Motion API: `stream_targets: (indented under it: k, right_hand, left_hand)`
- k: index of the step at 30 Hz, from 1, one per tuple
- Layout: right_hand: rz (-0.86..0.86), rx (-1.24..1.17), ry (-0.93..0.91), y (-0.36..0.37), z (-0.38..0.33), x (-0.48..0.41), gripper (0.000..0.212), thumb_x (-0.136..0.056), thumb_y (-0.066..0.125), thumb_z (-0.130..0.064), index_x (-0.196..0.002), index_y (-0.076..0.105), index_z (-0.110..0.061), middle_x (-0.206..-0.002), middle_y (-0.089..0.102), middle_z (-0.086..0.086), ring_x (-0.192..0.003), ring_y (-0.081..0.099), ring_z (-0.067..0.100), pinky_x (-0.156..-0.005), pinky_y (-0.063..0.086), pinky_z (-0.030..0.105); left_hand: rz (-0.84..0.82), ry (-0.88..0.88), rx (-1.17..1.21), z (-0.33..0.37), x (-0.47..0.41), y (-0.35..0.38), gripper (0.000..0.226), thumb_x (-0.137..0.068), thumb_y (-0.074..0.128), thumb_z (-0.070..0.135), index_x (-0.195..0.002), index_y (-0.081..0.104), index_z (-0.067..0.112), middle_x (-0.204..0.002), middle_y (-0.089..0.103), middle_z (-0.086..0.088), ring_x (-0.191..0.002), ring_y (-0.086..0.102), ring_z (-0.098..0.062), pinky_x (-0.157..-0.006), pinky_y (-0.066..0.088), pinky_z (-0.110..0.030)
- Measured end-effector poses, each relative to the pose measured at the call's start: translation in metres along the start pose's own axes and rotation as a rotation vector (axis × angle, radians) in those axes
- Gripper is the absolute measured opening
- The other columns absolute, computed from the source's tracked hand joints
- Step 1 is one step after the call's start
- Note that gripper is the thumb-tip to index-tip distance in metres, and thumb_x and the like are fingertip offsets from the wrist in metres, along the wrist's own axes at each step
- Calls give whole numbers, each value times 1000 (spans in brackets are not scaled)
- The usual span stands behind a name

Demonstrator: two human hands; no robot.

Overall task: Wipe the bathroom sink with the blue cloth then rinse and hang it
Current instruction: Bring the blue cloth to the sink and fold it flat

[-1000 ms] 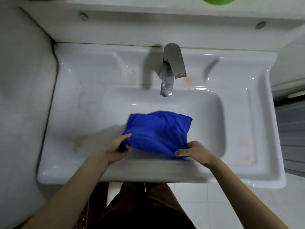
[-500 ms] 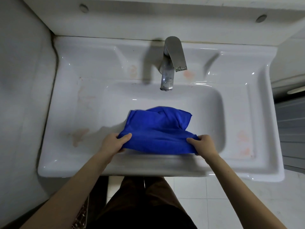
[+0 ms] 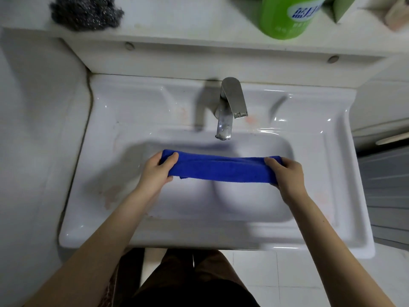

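Both forearms reach fwd over the sink (image 3: 332, 173). L hand (image 3: 155, 171) and R hand (image 3: 287, 176), fingers curled, grip opposite ends of the blue cloth (image 3: 221, 169). Cloth stretched level between the 2 hands, below the faucet (image 3: 228, 111).

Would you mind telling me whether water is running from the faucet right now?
No, the faucet shows no stream below its spout, and the blue cloth is stretched between the left hand and right hand above the sink.
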State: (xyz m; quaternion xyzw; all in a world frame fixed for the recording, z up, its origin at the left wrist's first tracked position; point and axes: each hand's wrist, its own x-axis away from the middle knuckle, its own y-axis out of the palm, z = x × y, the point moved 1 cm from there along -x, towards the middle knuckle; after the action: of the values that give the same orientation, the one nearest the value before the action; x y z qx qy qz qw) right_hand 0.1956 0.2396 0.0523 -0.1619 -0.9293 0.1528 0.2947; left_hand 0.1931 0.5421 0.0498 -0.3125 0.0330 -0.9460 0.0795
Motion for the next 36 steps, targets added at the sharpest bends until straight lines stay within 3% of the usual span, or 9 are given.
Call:
stream_targets:
  k: [7, 12, 16, 19, 21, 27, 30, 33, 36]
  right_hand:
    - [9, -13, -131, -15, -13, 26, 18, -90, 64, -19, -81, 63, -4, -65, 55, 4, -57, 50, 14, -47, 44, 25]
    - [-66, 201, 90, 6, 66, 14, 34, -87, 68, -20, -69, 49, 1, -60, 44, 9, -56, 40, 23, -49, 37, 33]
    - [-170, 357, 318, 28, 125, -4, 31, -87, 68, -23, -78, 61, 5, -72, 58, 15, -60, 54, 25, -55, 47, 36]
    - [-213, 526, 329, 30, 125, -13, 26, -86, 68, -24, -76, 62, -2, -65, 59, 10, -53, 55, 23, -47, 43, 28]
    - [-189, 591, 301, 28, 122, -18, 29, -85, 69, -22, -66, 54, -6, -58, 54, 7, -50, 50, 19, -44, 37, 27]
    - [-46, 109, 383, 33, 119, -39, 33, -85, 71, -16, -76, 41, -10, -72, 43, 8, -59, 49, 21, -38, 46, 22]
    - [48, 103, 330, 46, 118, -66, 28, -87, 69, -22, -97, 48, -6, -85, 53, 8, -72, 56, 22, -45, 49, 24]
    - [80, 30, 337, 62, 121, -93, 24, -89, 66, -24, -99, 52, -7, -92, 57, 8, -80, 60, 23, -46, 50, 22]
    - [47, -146, 364, 71, 122, -105, 21, -91, 59, -17, -105, 53, -3, -103, 56, 12, -93, 63, 29, -56, 59, 30]
  left_hand:
    - [28, 77, 44, 5, 26, -9, 13, -94, 60, 32, -100, 68, 24, -100, 72, 2, -93, 67, -11, -79, 56, -31]
    - [-8, -133, -152, -61, 17, -4, 16, -97, 56, 28, -93, 63, 15, -92, 65, -9, -80, 61, -18, -67, 50, -31]
    - [-87, -363, -410, -113, -12, -4, 30, -94, 60, 25, -105, 65, -2, -88, 65, -15, -67, 58, -22, -51, 47, -26]
    - [-103, -398, -540, -118, -25, -6, 28, -92, 64, 29, -97, 63, 1, -74, 64, -13, -56, 57, -21, -40, 43, -21]
    - [-100, -398, -600, -115, -30, -9, 30, -89, 67, 33, -90, 63, 3, -73, 65, -15, -55, 57, -22, -43, 44, -23]
    - [-28, -467, -117, -115, -53, -3, 27, -88, 70, 24, -75, 53, 7, -61, 43, -5, -38, 39, -9, -37, 33, -19]
    - [-25, -325, -138, -118, -83, 10, 26, -91, 64, 32, -90, 60, 7, -75, 58, -3, -55, 54, -10, -44, 41, -17]
    - [38, -305, -29, -124, -111, 23, 38, -93, 62, 33, -115, 60, 2, -106, 63, -4, -84, 63, -16, -52, 52, -19]
    - [96, -351, -4, -119, -119, 32, 26, -96, 58, 28, -107, 59, 5, -99, 60, -2, -86, 65, -25, -47, 55, -21]
